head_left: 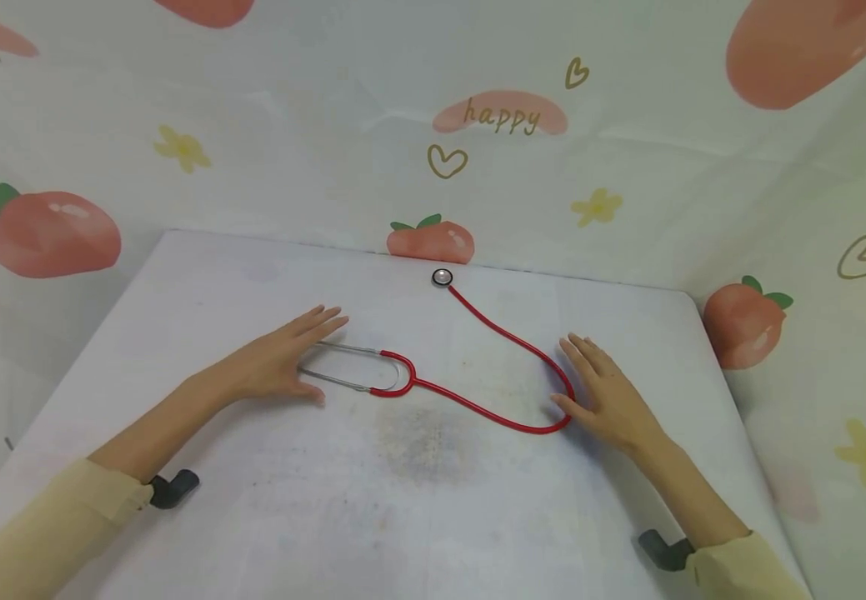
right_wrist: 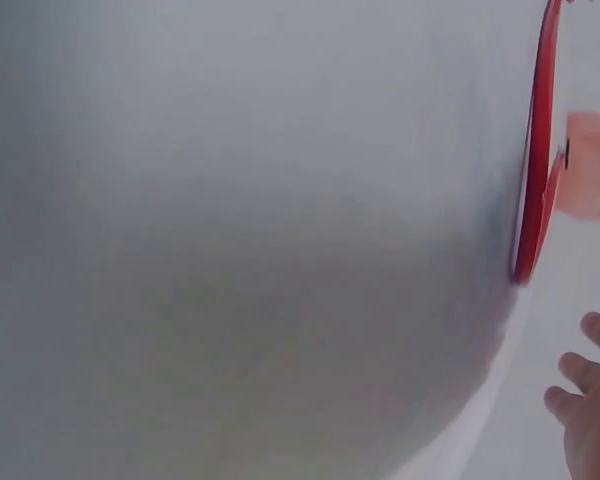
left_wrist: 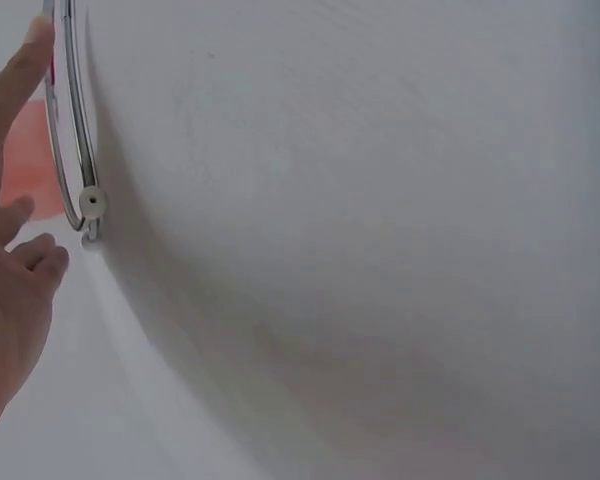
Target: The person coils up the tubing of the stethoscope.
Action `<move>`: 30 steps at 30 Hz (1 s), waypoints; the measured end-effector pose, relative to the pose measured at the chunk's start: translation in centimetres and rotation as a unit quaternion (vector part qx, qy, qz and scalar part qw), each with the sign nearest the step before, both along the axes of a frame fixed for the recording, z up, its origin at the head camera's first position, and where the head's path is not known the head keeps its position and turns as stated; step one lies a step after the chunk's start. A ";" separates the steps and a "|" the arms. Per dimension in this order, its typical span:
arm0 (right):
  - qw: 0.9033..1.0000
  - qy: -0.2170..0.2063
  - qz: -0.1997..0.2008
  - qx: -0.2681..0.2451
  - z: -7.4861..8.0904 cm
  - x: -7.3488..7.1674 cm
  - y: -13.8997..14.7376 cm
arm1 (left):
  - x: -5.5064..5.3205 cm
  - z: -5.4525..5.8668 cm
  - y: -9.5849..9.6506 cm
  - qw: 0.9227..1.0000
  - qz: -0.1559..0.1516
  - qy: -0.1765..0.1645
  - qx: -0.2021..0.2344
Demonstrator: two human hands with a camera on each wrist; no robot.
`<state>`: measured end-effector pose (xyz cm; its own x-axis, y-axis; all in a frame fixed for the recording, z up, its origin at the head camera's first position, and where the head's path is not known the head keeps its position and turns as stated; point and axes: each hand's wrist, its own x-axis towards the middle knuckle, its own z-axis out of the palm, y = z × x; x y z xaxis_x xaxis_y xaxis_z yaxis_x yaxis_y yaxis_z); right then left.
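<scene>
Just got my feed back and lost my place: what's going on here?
A person is reaching over a stethoscope that lies on a white table. The open left hand is by the metal ear tubes, the open right hand by the bend in the red tubing. Neither has a closed grip; whether either touches it isn't clear. The chest piece lies near the table's far edge, beyond both hands.

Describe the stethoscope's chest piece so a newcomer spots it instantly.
Look along the far edge of the white table, below a printed peach. The chest piece lies there, ending the red tube. Unlike the slim metal ear tubes, it is a round, black-rimmed disc.
</scene>
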<state>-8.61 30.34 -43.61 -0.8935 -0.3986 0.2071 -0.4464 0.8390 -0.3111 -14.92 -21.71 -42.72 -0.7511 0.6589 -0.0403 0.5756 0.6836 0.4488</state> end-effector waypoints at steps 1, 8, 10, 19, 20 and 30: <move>1.000 0.002 0.004 -0.004 0.0 0.0 -0.2 | -0.1 0.1 0.2 1.000 -0.001 -0.003 0.003; 0.999 -0.024 0.017 -0.015 0.0 0.3 -1.4 | -0.7 -0.3 0.9 1.000 -0.017 -0.013 0.023; 0.999 -0.038 0.018 -0.014 -0.1 0.5 -1.7 | -0.8 -0.5 1.0 0.999 -0.023 -0.010 0.024; 0.993 -0.110 0.028 -0.030 -0.5 0.8 -3.2 | -1.1 -1.5 1.2 1.000 -0.028 0.009 0.001; 0.992 -0.114 0.033 -0.030 -0.6 0.8 -3.4 | -1.1 -1.6 1.2 1.000 -0.028 0.009 -0.001; 0.990 -0.101 0.091 -0.035 -1.6 0.9 -4.3 | -1.4 -2.0 1.0 1.000 -0.023 0.006 0.019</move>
<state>-7.68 25.99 -45.26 -0.8340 -0.5479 0.0644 -0.5113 0.7238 -0.4634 -16.35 -20.67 -44.68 -0.7208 0.6931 -0.0050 0.6114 0.6393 0.4664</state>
